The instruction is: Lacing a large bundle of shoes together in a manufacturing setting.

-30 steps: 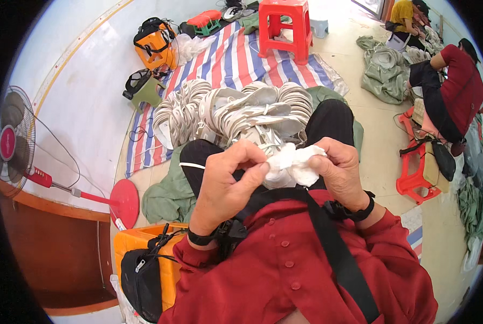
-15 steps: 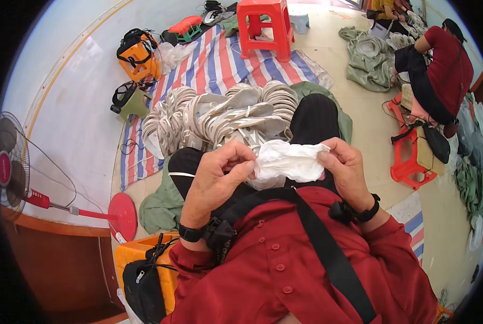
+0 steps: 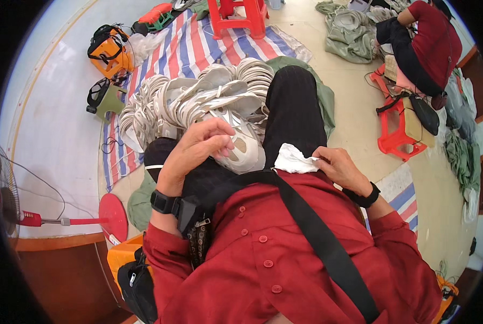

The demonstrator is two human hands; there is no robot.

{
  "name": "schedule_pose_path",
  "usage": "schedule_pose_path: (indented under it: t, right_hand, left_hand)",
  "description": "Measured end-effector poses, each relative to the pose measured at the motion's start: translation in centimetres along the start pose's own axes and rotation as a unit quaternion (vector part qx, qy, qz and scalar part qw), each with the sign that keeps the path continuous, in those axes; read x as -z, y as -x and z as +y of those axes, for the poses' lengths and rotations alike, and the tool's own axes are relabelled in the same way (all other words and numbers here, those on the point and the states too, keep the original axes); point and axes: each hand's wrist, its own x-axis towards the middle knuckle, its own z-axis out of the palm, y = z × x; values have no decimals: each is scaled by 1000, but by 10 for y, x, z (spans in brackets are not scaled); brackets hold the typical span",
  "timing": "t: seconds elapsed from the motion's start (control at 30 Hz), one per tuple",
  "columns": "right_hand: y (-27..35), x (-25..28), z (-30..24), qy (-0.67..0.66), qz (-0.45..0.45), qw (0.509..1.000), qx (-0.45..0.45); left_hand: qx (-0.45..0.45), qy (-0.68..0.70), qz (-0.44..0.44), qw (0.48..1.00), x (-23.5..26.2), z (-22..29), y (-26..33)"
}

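Above your lap, right fingers are pinching white cloth, apparently steadying it, half-curled left fingers hovering empty near shoe uppers.

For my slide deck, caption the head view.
Right hand holds a crumpled white sheet; left hand hovers near shoe pieces.

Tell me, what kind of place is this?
Probably a small workroom for shoes. The clues are the bundles of pale shoe pieces, the striped sheet spread on the floor, and another person sitting low nearby.
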Motion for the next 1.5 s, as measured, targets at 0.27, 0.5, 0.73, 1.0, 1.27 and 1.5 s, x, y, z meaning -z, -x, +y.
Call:
schedule_pose_path:
  t: [0.27, 0.5, 0.73, 1.0, 1.27, 1.5]
  right_hand:
    - [2, -3, 14, -239, 110, 962, -75]
    - [2, -1, 26, -302, 97, 947, -52]
    - [-1, -9, 18, -293, 53, 954, -41]
    - [-2, -3, 15, -287, 62, 955, -50]
    - [-6, -9, 31, -314, -82, 944, -55]
    - [5, 9, 29, -235, -207, 944, -103]
  left_hand:
    - [-12, -310, -207, 928, -54, -49, -38]
    - [3, -179, -313, 933, -94, -58, -67]
    - [-180, -422, -107, 882, -108, -76, -60]
    - [-59, -305, -290, 905, -103, -52, -64]
    - [-94, -126, -341, 927, -89, 5, -34]
    - [-141, -213, -321, 912, -93, 21, -27]
